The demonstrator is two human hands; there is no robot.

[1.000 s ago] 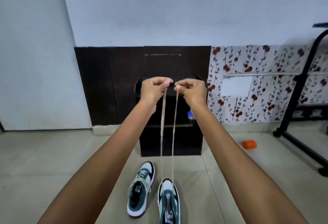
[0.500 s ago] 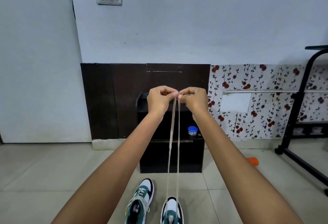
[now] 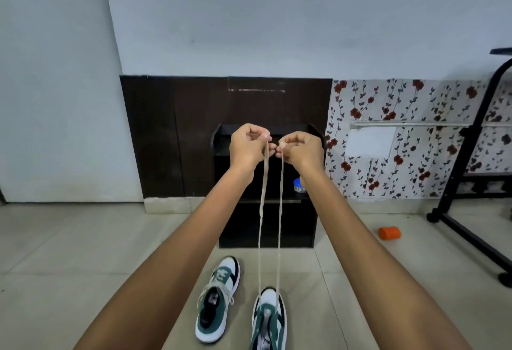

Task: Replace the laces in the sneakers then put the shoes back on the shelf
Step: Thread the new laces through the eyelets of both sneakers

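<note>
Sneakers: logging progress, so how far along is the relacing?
Done: one sneaker looks laced, on the floor. In hand: left hand and right hand each pinch an end of the lace rising from the other sneaker. Left: thread it up, then put both on the shelf.

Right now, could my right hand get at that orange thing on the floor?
Probably not without letting go first. The right hand is held up pinching one end of the lace threaded in the sneaker, while the orange thing lies on the floor off to the right. Nothing stands between them.
</note>
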